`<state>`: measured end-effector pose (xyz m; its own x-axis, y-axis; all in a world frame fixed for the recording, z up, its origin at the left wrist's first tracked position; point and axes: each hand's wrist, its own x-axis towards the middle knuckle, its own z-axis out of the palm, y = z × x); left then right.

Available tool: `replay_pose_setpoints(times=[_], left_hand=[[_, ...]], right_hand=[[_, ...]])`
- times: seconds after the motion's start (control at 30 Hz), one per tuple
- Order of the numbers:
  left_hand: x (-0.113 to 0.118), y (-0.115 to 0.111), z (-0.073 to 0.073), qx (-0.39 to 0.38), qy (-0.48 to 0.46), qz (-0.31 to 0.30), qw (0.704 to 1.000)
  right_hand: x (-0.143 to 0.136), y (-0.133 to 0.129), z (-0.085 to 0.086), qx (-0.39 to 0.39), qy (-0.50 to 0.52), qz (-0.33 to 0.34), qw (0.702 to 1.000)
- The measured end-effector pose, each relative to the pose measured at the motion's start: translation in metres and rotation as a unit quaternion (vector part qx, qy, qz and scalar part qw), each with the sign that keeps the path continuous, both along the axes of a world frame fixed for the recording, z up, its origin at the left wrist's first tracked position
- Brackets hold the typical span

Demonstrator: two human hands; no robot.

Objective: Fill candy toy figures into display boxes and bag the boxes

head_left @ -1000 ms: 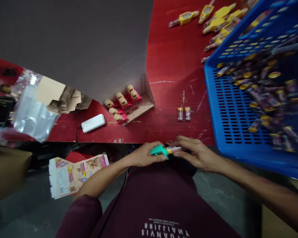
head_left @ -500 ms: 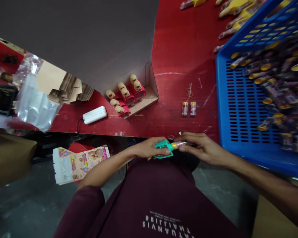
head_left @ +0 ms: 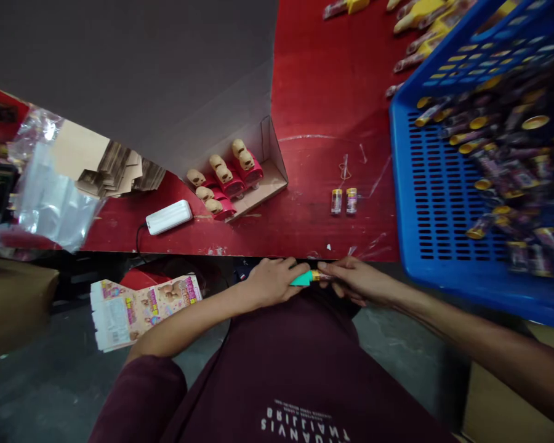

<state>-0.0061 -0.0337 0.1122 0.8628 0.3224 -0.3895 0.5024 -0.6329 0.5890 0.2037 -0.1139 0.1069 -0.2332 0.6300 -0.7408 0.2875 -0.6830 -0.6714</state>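
Just off the table's front edge, my left hand [head_left: 274, 281] is closed around a green plastic toy piece [head_left: 301, 280], most of it hidden under the fingers. A small clear tube with a yellow cap [head_left: 317, 275] meets the green piece at its right end. My right hand [head_left: 353, 280] grips that tube, covering its far part. On the red table beyond, two similar yellow-capped tubes [head_left: 351, 202] stand side by side near a loose rubber band [head_left: 345, 172].
A blue basket [head_left: 404, 184] of yellow-capped tubes stands at right. An open carton [head_left: 272, 178] holds several dog-headed red toys [head_left: 221, 169]. Left are a white power bank [head_left: 168, 217], cardboard pieces [head_left: 115, 166] and plastic bags [head_left: 55, 191]. A printed box [head_left: 145, 307] lies below the edge.
My left hand has turned over the green piece, hiding more of it. My right hand has moved left along the tube, closer to the left hand. The view has shifted slightly.
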Motion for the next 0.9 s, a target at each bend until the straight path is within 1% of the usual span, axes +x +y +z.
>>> replay_pose_setpoints(times=[0.03,0.07,0.1,0.13,0.17,0.2,0.23,0.27,0.3,0.33,0.37,0.4,0.43,0.47,0.5,0.53,0.57,0.6,0.63,0.67,0.7,0.73,0.8,0.83,0.87,0.9], left_hand=[[-0.001,0.005,0.001,-0.03,-0.01,0.006,0.999],[-0.003,0.011,0.003,-0.074,-0.022,0.016,0.997],[-0.004,0.017,0.005,-0.122,-0.033,0.025,0.992],[-0.006,0.022,0.008,-0.167,-0.041,0.03,0.985],[-0.007,0.025,0.01,-0.199,-0.047,0.029,0.978],[-0.008,0.026,0.012,-0.213,-0.052,0.024,0.975],[-0.009,0.026,0.014,-0.205,-0.054,0.017,0.977],[-0.01,0.024,0.016,-0.179,-0.05,0.007,0.982],[-0.01,0.02,0.016,-0.142,-0.04,-0.008,0.989],[-0.011,0.015,0.016,-0.102,-0.024,-0.029,0.994],[-0.013,0.011,0.015,-0.067,-0.008,-0.052,0.996],[-0.014,0.007,0.013,-0.042,0.005,-0.071,0.997],[-0.017,0.004,0.011,-0.032,0.014,-0.082,0.996],[-0.019,0.003,0.009,-0.033,0.022,-0.08,0.996],[-0.021,0.004,0.008,-0.046,0.028,-0.067,0.996],[-0.023,0.006,0.006,-0.067,0.033,-0.048,0.996],[-0.025,0.009,0.006,-0.093,0.037,-0.029,0.995],[-0.026,0.012,0.007,-0.116,0.038,-0.015,0.992],[-0.026,0.015,0.008,-0.133,0.035,-0.005,0.99],[-0.026,0.016,0.009,-0.139,0.027,-0.002,0.99],[-0.026,0.017,0.01,-0.134,0.019,-0.004,0.991],[-0.025,0.017,0.011,-0.121,0.015,-0.009,0.993],[-0.022,0.014,0.01,-0.088,0.02,-0.02,0.996],[-0.021,0.012,0.009,-0.078,0.022,-0.023,0.996],[-0.021,0.011,0.007,-0.067,0.018,-0.021,0.997],[-0.021,0.01,0.004,-0.05,0.002,-0.007,0.999]], right_hand=[[0.001,0.0,0.002,0.089,-0.038,0.028,0.995],[0.002,0.001,0.004,0.196,-0.079,0.056,0.976],[0.003,0.001,0.007,0.302,-0.115,0.082,0.943],[0.004,0.001,0.01,0.387,-0.141,0.107,0.905],[0.004,0.0,0.012,0.441,-0.152,0.13,0.875],[0.003,0.0,0.014,0.465,-0.15,0.145,0.86],[0.001,-0.002,0.015,0.458,-0.135,0.148,0.866],[-0.002,-0.003,0.015,0.42,-0.111,0.138,0.89],[-0.005,-0.004,0.014,0.352,-0.079,0.122,0.925],[-0.009,-0.005,0.013,0.261,-0.042,0.104,0.959],[-0.013,-0.006,0.011,0.158,-0.007,0.088,0.983],[-0.017,-0.007,0.009,0.062,0.022,0.08,0.995],[-0.021,-0.007,0.007,-0.005,0.04,0.08,0.996],[-0.023,-0.007,0.006,-0.025,0.042,0.087,0.995],[-0.025,-0.006,0.005,0.004,0.025,0.096,0.995],[-0.026,-0.005,0.004,0.074,-0.006,0.106,0.992],[-0.027,-0.004,0.005,0.167,-0.041,0.118,0.978],[-0.027,-0.004,0.006,0.258,-0.071,0.128,0.955],[-0.027,-0.003,0.007,0.326,-0.089,0.136,0.931],[-0.027,-0.002,0.008,0.357,-0.089,0.141,0.919],[-0.026,0.0,0.009,0.346,-0.075,0.14,0.924],[-0.026,0.001,0.01,0.3,-0.051,0.136,0.943],[-0.025,0.006,0.01,0.155,0.0,0.118,0.981],[-0.023,0.009,0.01,0.092,0.016,0.109,0.99],[-0.021,0.012,0.01,0.051,0.026,0.103,0.993],[-0.018,0.016,0.009,0.038,0.03,0.099,0.994]])
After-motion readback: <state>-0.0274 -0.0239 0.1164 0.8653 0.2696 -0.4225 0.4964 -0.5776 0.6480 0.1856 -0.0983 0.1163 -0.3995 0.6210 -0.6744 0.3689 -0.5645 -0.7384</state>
